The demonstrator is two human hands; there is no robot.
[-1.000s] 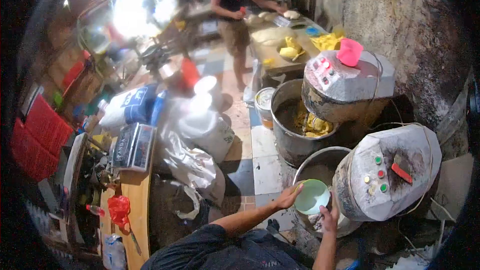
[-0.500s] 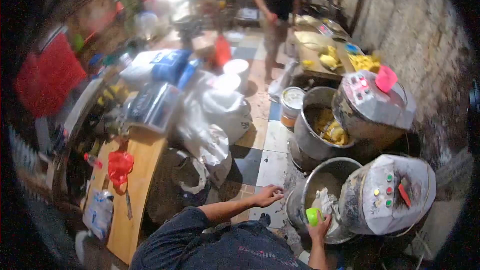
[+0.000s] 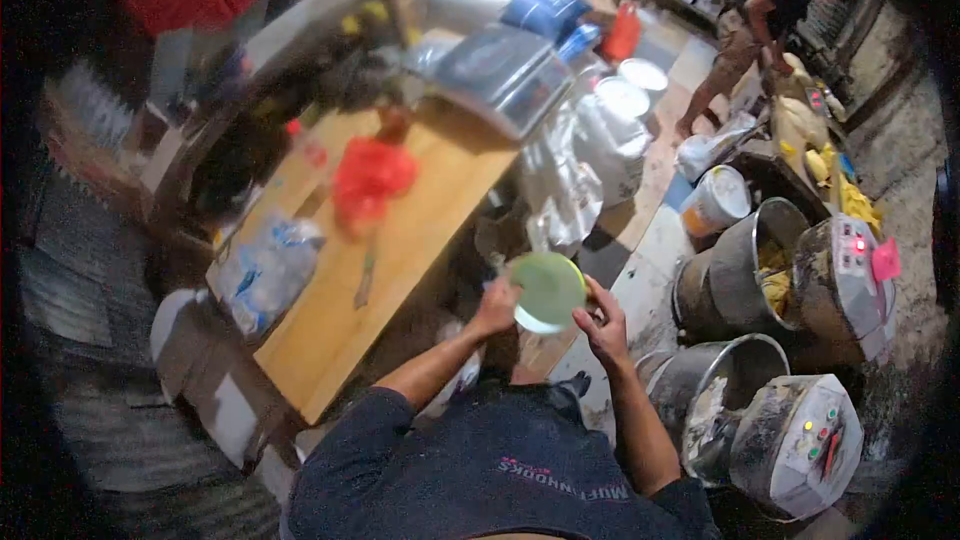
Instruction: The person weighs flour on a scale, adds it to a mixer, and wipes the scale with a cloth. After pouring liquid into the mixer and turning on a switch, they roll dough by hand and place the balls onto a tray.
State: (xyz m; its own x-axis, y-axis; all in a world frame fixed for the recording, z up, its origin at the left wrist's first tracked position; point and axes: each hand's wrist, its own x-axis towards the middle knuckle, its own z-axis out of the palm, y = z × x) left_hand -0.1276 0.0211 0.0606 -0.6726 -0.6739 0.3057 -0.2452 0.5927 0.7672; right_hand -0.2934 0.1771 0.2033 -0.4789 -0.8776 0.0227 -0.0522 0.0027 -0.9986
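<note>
In front of my body I hold a light green plastic bowl (image 3: 548, 290), its round face turned up toward me. My left hand (image 3: 496, 308) is closed on the bowl's left edge and somewhat blurred. At the opposite edge my right hand (image 3: 603, 322) grips with bent fingers, the thumb toward me. To my right stands a metal mixer bowl (image 3: 745, 358) with white powder (image 3: 706, 410) on its inner side. Its octagonal control head (image 3: 805, 445) carries coloured buttons and a red lever.
Left is a wooden table (image 3: 430, 240) with a red plastic bag (image 3: 372, 180) and a clear bag (image 3: 268, 275). Silvery sacks (image 3: 565, 185) stand beyond it. A second mixer (image 3: 840, 275) holds yellow dough (image 3: 775, 275). Another person (image 3: 770, 25) bends over a far table.
My view has swung left toward the wooden table. The green bowl has left the mixer in my right hand, and my left hand has joined it. The other person now bends over.
</note>
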